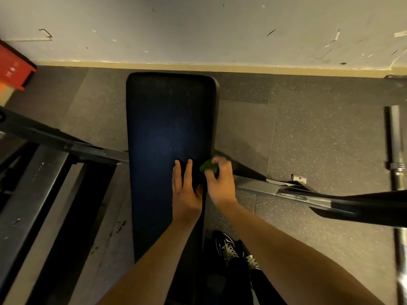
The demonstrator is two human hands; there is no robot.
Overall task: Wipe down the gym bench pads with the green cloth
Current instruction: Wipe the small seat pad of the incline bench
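Cloth (208,167) bunched in grip of right hand (220,183) at pad (169,119) edge; left hand (186,192) flat on pad.

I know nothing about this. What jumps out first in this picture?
A long dark blue bench pad runs up the middle toward the wall. Near its right edge, the right hand grips a bunched green cloth, while the left hand rests flat on the pad beside it. A steel barbell lies at far right.
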